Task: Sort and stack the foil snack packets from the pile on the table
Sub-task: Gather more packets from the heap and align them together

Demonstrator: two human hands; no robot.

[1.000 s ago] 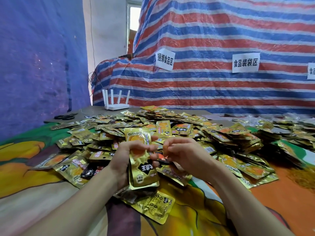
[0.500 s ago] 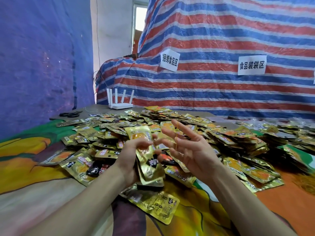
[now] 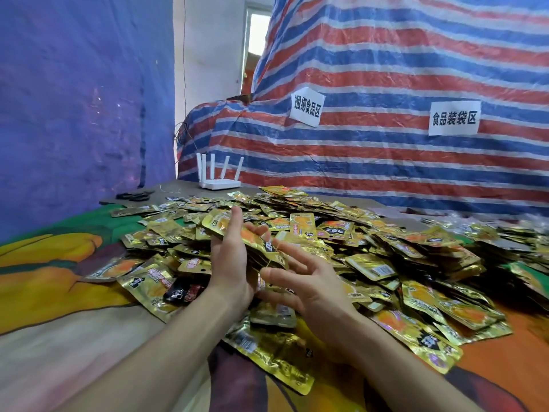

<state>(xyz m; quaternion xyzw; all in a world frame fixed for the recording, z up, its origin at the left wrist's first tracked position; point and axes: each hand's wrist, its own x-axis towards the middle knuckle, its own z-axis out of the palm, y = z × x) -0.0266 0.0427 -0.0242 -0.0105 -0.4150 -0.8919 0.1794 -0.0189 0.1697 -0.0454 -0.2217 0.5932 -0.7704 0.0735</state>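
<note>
Gripping packet stack (image 3: pixel 218 223) at frame centre: left hand (image 3: pixel 230 269) | right hand (image 3: pixel 312 292) released and splayed, just beside stack | loose pile (image 3: pixel 371 251) covers worktop (image 3: pixel 44 292) behind both hands

Table (image 3: pixel 190 194) draped in a cloth (image 3: pixel 53 292) printed orange, yellow and green, bare grey at the far left. Heaped across middle and right, a wide pile of gold foil packets (image 3: pixel 371 233), loose ones spilling toward the near edge. On the bare far part, a white four-antenna router (image 3: pixel 219 181) and, left of it, black scissors (image 3: pixel 133 196).
</note>
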